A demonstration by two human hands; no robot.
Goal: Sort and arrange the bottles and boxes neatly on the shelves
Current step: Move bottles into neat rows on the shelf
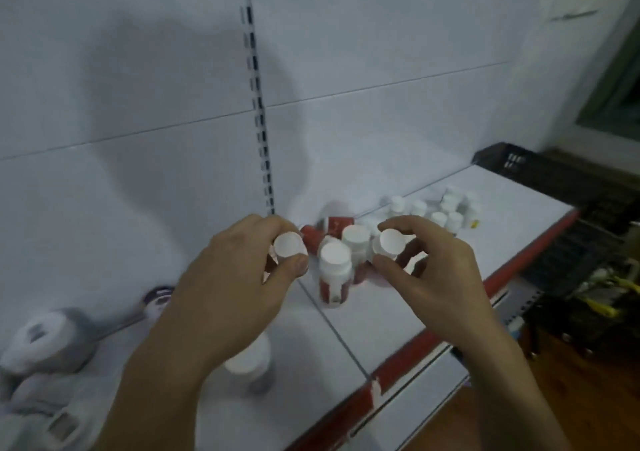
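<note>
My left hand pinches a white-capped bottle by its cap, above the white shelf. My right hand grips a second white-capped bottle with thumb and fingers curled round its top. Between the hands stand red-labelled bottles with white caps, and a red-labelled one lies on its side near the back panel. Several small white bottles cluster farther right at the back of the shelf.
Grey-and-white bottles lie blurred at the lower left, and another white-capped bottle stands under my left wrist. The shelf has a red front edge. A black plastic crate sits to the right, over a wooden floor.
</note>
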